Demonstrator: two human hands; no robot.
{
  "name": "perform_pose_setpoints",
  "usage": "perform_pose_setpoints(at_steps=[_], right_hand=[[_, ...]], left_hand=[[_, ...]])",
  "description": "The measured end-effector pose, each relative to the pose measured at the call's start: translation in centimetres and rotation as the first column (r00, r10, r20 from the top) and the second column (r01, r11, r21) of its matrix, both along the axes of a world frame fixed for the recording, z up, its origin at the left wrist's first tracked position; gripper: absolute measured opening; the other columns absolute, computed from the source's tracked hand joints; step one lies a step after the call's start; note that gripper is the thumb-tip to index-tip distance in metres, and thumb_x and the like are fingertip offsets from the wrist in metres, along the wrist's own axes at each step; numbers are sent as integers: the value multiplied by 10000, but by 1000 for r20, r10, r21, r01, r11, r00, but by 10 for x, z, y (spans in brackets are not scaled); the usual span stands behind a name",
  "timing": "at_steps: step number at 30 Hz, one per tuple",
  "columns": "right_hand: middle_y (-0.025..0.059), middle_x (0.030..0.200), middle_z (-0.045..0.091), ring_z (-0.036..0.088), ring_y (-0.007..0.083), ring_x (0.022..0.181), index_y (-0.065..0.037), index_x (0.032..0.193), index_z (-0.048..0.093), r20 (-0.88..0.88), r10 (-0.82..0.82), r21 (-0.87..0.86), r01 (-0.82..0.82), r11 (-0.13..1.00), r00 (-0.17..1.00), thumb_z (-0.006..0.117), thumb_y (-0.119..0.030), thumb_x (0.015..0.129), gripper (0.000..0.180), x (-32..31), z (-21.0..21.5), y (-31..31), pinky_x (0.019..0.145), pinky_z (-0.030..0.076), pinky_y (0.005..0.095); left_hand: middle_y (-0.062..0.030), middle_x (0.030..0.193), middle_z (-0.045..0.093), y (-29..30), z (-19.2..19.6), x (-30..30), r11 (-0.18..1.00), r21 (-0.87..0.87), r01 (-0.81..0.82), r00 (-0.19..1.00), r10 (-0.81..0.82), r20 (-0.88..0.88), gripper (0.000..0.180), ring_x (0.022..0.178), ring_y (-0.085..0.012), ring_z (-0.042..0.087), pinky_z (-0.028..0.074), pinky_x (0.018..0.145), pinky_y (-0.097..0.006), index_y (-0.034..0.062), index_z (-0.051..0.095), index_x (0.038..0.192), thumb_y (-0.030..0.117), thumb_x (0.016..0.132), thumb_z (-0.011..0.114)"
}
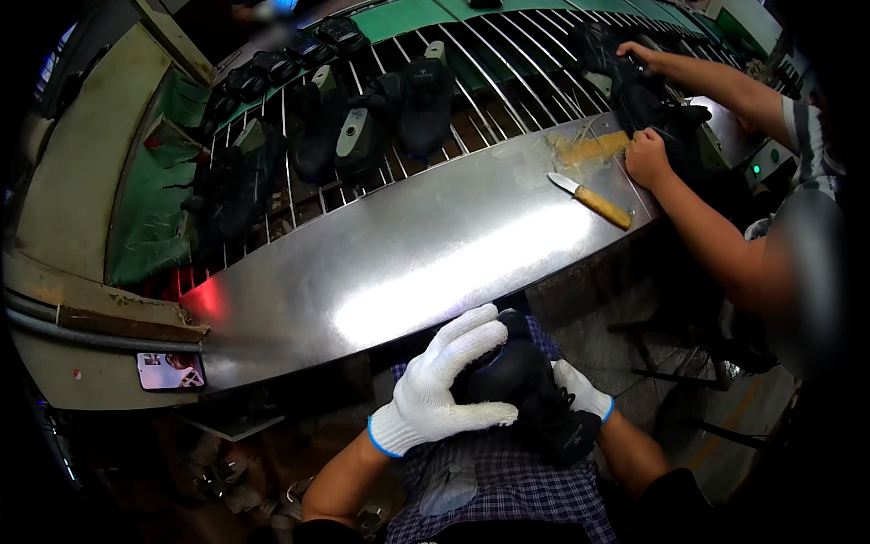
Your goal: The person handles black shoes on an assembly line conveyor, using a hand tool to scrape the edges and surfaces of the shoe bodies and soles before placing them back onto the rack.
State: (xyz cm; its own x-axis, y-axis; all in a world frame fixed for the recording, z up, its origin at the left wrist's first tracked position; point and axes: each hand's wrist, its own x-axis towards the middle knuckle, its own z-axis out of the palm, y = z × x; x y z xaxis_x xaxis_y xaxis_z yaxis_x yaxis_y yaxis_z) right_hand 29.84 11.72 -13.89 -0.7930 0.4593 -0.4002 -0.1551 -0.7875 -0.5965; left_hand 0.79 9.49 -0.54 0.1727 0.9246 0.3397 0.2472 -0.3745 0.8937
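Note:
A black shoe (pixel 521 381) rests on my lap over a checked apron (pixel 507 490). My left hand (pixel 444 385), in a white knit glove, lies over the shoe's top and side. Under the shoe's far side sits my right hand (pixel 580 392), also gloved in white, gripping it from the right. Both hands are just below the front edge of a shiny steel ledge (pixel 408 263).
Several black shoes (pixel 362 118) ride on a wire-rod conveyor (pixel 507 82) beyond the ledge. A knife with a yellow handle (pixel 594 201) and a yellow brush (pixel 594 147) lie at the ledge's right end. A co-worker's bare hands (pixel 648 156) handle a black shoe there.

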Motion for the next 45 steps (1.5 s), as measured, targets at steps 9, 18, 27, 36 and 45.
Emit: perform_pose_setpoints(at_steps=[9, 18, 27, 36, 45], right_hand=[[182, 1511, 606, 592, 245, 1377, 97, 1568, 443, 16, 83, 200, -85, 976, 996, 436, -653, 1104, 881, -11, 18, 7, 1171, 469, 360], [124, 1317, 704, 642, 181, 1205, 88, 1416, 588, 103, -37, 346, -1, 938, 994, 471, -649, 1101, 810, -27, 47, 8, 1059, 513, 327], [315, 956, 735, 756, 440, 908, 35, 1231, 657, 452, 56, 734, -407, 544, 890, 538, -539, 1084, 604, -102, 160, 15, 808, 603, 470], [181, 1184, 726, 758, 304, 882, -100, 1278, 742, -343, -148, 927, 308, -215, 928, 833, -148, 815, 475, -163, 79, 28, 728, 643, 372], [151, 839, 743, 736, 339, 677, -47, 1427, 608, 232, 99, 969, -221, -106, 968, 601, -244, 1028, 445, -166, 151, 46, 607, 606, 432]], left_hand=[[-303, 1536, 549, -8, 3, -3, 1000, -7, -20, 1000, 21, 18, 840, 1403, -418, 594, 507, 1158, -466, -22, 624, 1432, 290, 748, 999], [-317, 1437, 628, -10, -1, -4, 992, 53, -116, 991, 112, 69, 682, 1335, -418, 646, 524, 1123, -451, -37, 654, 1381, 217, 810, 926], [-207, 1227, 707, -21, 55, -55, 883, 5, -470, 883, 470, 14, 445, 1125, -245, 682, 538, 1026, -371, -68, 659, 1251, 206, 928, 793], [-210, 1081, 737, -95, 14, -46, 696, -251, -673, 691, 712, 122, 278, 980, -226, 686, 551, 952, -360, -62, 606, 1127, 183, 998, 585], [-143, 1159, 731, -106, 43, -59, 660, -369, -654, 715, 699, -16, 260, 1019, -160, 663, 533, 972, -317, -64, 675, 1166, -27, 945, 543]])
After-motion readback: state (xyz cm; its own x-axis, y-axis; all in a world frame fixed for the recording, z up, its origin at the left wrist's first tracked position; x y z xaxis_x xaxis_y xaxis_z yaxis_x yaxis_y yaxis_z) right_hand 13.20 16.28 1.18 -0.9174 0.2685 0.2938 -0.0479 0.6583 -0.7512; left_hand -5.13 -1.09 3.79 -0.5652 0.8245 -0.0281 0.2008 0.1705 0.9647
